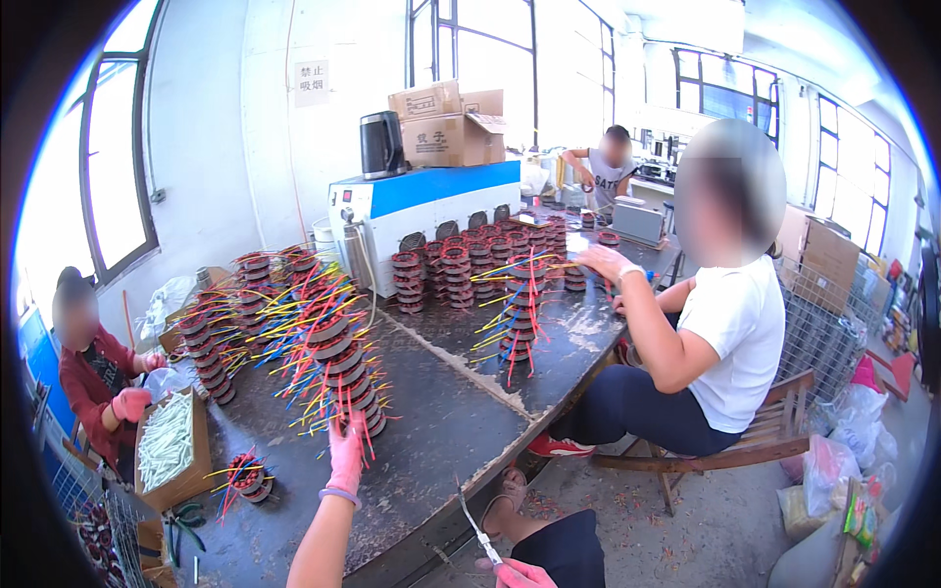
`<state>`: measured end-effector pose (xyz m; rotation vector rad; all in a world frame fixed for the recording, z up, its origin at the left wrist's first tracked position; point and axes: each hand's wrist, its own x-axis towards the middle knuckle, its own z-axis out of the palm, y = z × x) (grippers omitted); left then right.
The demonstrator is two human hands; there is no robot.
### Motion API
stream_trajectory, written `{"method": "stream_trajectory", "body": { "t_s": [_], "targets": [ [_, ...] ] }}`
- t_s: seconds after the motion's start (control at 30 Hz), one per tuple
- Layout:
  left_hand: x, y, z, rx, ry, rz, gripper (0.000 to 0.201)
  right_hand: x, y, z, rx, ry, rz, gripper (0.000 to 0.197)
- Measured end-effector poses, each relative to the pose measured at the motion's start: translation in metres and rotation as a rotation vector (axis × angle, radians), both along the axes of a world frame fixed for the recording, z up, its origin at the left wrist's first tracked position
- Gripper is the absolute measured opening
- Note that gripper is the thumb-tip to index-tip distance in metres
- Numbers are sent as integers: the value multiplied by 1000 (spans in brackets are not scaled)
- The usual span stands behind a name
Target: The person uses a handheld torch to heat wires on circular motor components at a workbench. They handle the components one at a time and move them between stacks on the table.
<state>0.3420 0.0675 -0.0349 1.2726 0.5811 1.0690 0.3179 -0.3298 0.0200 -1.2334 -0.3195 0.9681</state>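
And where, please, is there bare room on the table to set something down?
The table has a wide bare patch between the tall coil stack at the left hand and the table's near right edge. A smaller one lies between the lone coil ring and that hand. By the blue-topped machine, coil stacks crowd it.

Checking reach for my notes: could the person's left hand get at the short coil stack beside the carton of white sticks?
Probably yes: the left hand is at the tall coil stack, and nothing appears to stand between hand and short coil stack on the tabletop.
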Motion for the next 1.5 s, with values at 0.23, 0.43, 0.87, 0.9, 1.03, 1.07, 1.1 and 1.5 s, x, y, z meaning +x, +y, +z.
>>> {"method": "stream_trajectory", "body": {
  "t_s": [0.23, 0.43, 0.87, 0.9, 1.03, 1.07, 1.1, 1.5],
  "targets": [
    [-31, 31, -55, -226, -256, -155, 71, 3, -4, -6, 21, 40, -5, 26],
    [-58, 64, -64, -316, -438, -151, 48, 7, 0, -10, 21, 19, 20, 26],
    [-36, 27, -27, 412, 689, 478, 93, 8, 10, -11, 12, 6, 40, 25],
    [-33, 29, -33, 439, 814, 443, 93, 8, 10, -11, 3, 6, 34, 25],
    [-38, 21, -14, 543, 1299, 197, 102, 7, 11, -12, 14, 38, 37, 24],
    [-38, 22, -11, 544, 1345, 179, 103, 7, 11, -11, 13, 38, 39, 24],
    [-38, 22, -6, 545, 1390, 161, 105, 7, 12, -11, 15, 31, 42, 24],
    [-54, 2, 10, 973, 1226, 186, 47, 1, 14, -12, -39, 17, 81, 27]
  ]
}}
